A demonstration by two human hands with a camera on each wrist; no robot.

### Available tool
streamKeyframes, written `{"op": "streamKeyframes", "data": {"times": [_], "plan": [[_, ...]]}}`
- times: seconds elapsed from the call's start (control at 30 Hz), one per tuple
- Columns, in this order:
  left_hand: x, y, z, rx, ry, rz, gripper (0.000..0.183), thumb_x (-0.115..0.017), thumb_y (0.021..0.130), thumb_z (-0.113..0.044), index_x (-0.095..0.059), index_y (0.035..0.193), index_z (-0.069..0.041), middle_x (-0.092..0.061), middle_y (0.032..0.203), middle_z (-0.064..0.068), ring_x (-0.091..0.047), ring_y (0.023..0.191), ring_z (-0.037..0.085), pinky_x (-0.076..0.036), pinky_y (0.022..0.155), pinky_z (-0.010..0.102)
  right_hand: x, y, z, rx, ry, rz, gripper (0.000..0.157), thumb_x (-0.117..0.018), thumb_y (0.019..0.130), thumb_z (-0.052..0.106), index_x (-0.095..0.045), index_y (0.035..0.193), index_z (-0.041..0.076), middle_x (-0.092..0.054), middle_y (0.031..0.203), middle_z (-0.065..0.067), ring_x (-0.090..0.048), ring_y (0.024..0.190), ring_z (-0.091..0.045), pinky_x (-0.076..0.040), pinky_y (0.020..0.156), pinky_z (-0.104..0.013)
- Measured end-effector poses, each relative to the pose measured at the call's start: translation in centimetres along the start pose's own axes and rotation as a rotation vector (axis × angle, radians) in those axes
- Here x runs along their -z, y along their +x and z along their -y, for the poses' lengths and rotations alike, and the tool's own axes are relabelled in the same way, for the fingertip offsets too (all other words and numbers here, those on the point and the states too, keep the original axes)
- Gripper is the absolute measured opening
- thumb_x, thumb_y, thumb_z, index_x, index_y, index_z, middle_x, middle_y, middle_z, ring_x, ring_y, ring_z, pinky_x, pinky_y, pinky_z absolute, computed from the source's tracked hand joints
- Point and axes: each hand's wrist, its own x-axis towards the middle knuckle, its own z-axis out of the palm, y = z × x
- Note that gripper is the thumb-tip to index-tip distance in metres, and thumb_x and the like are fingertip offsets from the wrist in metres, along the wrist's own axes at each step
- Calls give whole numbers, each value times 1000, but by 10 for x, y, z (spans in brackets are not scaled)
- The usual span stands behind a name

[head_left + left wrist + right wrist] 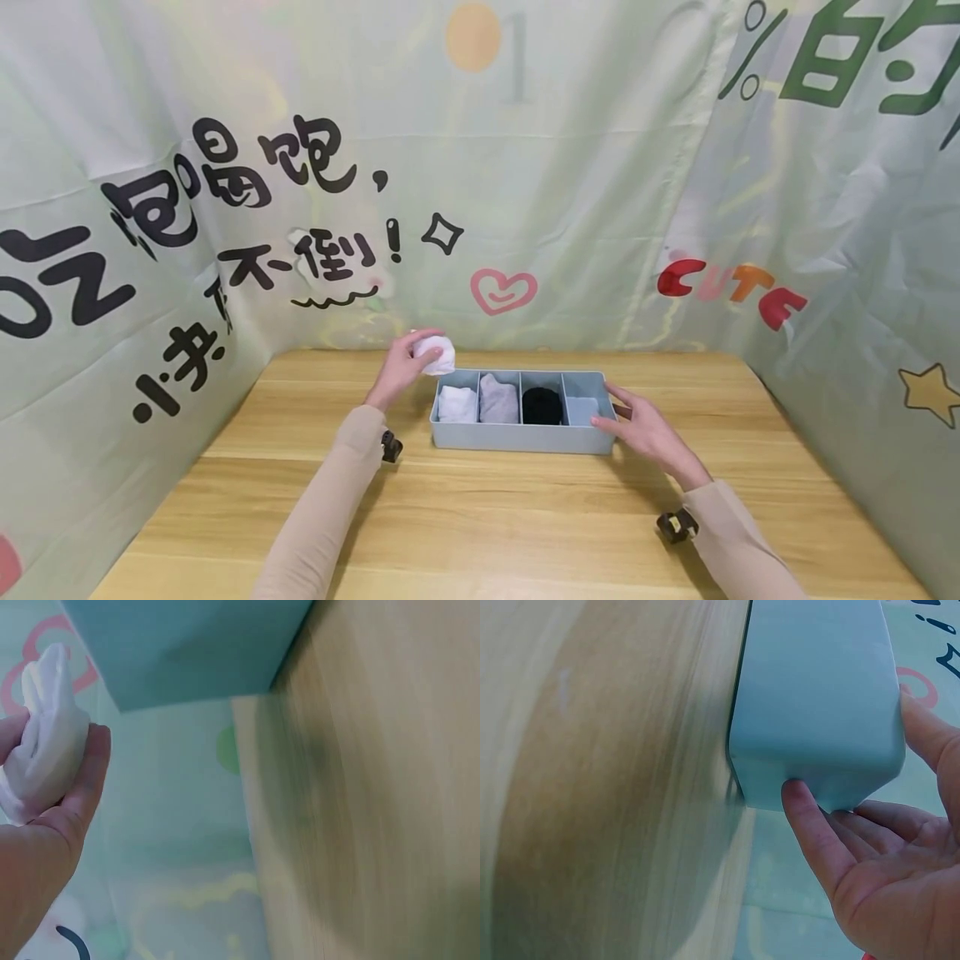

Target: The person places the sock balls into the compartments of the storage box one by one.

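My left hand (406,367) holds a rolled white sock (436,355) between thumb and fingers, raised by the back left corner of a pale blue storage box (517,437). The left wrist view also shows this sock (54,742), soft and folded, with fingertips on both sides. Four compartments divide the box in a row. From left they hold a white bundle (457,406), a grey bundle (499,400) and a black bundle (542,407); the rightmost shows its bare floor (582,410). Around the box's right end, my right hand (647,427) grips with thumb at the rim and fingers against the end wall (810,769).
The box stands toward the back of a wooden table (480,525). Printed cloth (600,167) hangs behind the table and along both sides. Dark wrist cameras are strapped below both hands, the right one (677,526) hanging beside the sleeve.
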Motion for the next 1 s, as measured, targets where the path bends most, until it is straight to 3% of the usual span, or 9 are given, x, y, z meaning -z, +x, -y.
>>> {"op": "streamKeyframes", "data": {"times": [0.3, 0.53, 0.63, 0.83, 1.0], "plan": [[-27, -5, -11, -42, -69, -107, 32, -71, 90, -12, -69, 122, -11, -65, 124, 13, -59, 98, 19, -49, 78, 22, 1, 0, 1, 2, -7, -2, 79, -63, 97, 31, -20, 156, 3, -19, 160, -26, -32, 140, -48, -41, 106, -55], [-47, -8, -18, -41, -136, -139, 33, -73, 89, -11, -69, 122, -10, -66, 126, 9, -60, 105, 17, -49, 82, 20, 1, 0, 3, -9, -16, -12, 79, -63, 97, 31, -20, 156, 3, -19, 159, -27, -32, 139, -49, -40, 106, -56], [-54, -9, -21, -44, -120, -156, 31, -73, 88, -11, -71, 119, -12, -66, 125, 7, -59, 102, 16, -49, 79, 20, 1, 0, 4, -10, -17, -11, 79, -63, 97, 32, -20, 156, 3, -19, 159, -27, -32, 139, -49, -40, 106, -56], [-68, -12, -21, -46, -70, -154, 31, -74, 88, -14, -72, 119, -15, -67, 123, 8, -58, 90, 16, -49, 73, 23, 1, -1, 2, 2, -19, -8, 80, -63, 96, 34, -20, 156, 3, -18, 160, -26, -33, 139, -49, -41, 106, -56], [-77, -15, -24, -29, -55, -116, 35, -75, 87, -15, -70, 121, -19, -65, 125, 7, -58, 92, 18, -51, 72, 22, 0, 0, 0, 13, -21, -10, 79, -63, 96, 32, -21, 155, 2, -19, 159, -26, -33, 138, -49, -41, 105, -55]]}}
